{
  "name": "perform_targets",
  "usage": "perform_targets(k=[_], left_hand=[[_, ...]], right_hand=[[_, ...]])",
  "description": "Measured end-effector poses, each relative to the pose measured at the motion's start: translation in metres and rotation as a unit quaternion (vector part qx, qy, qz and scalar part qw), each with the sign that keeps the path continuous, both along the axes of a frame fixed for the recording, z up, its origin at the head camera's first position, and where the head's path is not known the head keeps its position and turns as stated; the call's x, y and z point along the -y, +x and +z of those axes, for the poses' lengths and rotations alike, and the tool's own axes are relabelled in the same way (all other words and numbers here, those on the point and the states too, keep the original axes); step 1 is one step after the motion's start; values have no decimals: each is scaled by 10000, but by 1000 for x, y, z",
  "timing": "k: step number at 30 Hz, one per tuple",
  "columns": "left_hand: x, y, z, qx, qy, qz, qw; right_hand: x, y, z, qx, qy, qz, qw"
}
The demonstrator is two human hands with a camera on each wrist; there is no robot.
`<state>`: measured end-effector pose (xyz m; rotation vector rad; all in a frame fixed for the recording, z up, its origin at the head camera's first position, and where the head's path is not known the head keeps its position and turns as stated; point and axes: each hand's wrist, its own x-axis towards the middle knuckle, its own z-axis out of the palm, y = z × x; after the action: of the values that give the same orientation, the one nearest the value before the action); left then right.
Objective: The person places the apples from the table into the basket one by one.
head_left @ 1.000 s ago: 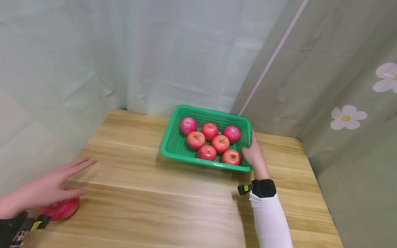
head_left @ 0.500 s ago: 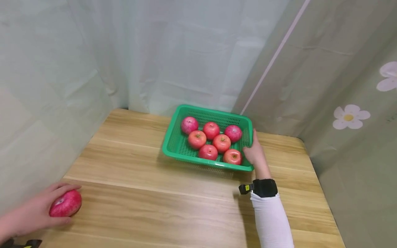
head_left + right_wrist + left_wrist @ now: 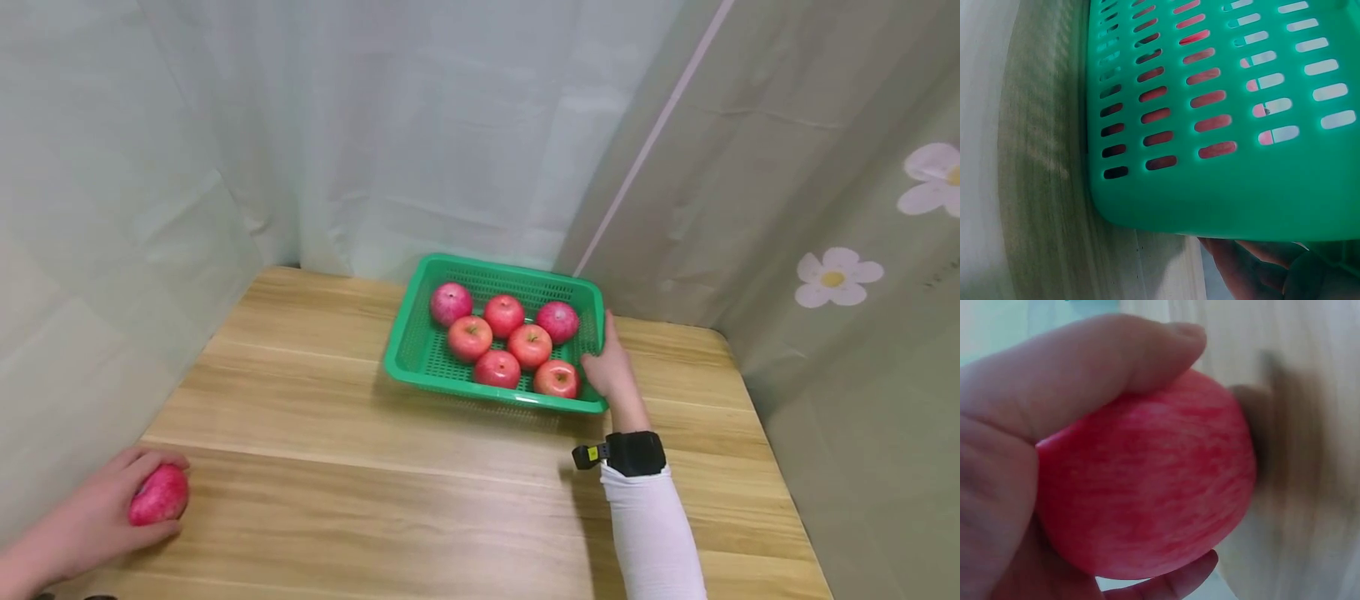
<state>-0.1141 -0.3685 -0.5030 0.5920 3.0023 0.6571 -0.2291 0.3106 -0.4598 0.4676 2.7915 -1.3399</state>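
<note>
At the table's left side my left hand grips a red apple, thumb on the near side and fingers on the far side. The left wrist view has this streaked apple filling the grasp, with the thumb lying across it. A green plastic basket with slotted walls stands near the back of the table. My right hand holds its right end, thumb at the inner side of the rim and fingers outside. In the right wrist view the slotted wall covers most of that hand.
Several red and pinkish apples lie inside the basket. The wooden table meets a grey-green curtain at the back. More curtain hangs along both sides, with white flowers on the right.
My left hand has come down from above the apple and closed round it. The apple has shifted slightly left in view. My right hand keeps its hold on the basket.
</note>
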Motion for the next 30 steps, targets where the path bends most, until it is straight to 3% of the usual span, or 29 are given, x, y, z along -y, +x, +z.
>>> perform_targets(k=[7,20,26,30], left_hand=[[-3,2,-1,-178,-90,181,9996],[-8,1,7,-17,-285,256,9993],[-20,-7,12,-438,91,-9,9990],[-35,-21,21,-702,293,-311,9966]], right_hand=[[-2,0,-2,-74,43,13,10000],[-2,-1,-3,4,12,19,10000],[-2,-1,-3,11,1,35,10000],[-2,-1,-3,-3,-20,32,10000]])
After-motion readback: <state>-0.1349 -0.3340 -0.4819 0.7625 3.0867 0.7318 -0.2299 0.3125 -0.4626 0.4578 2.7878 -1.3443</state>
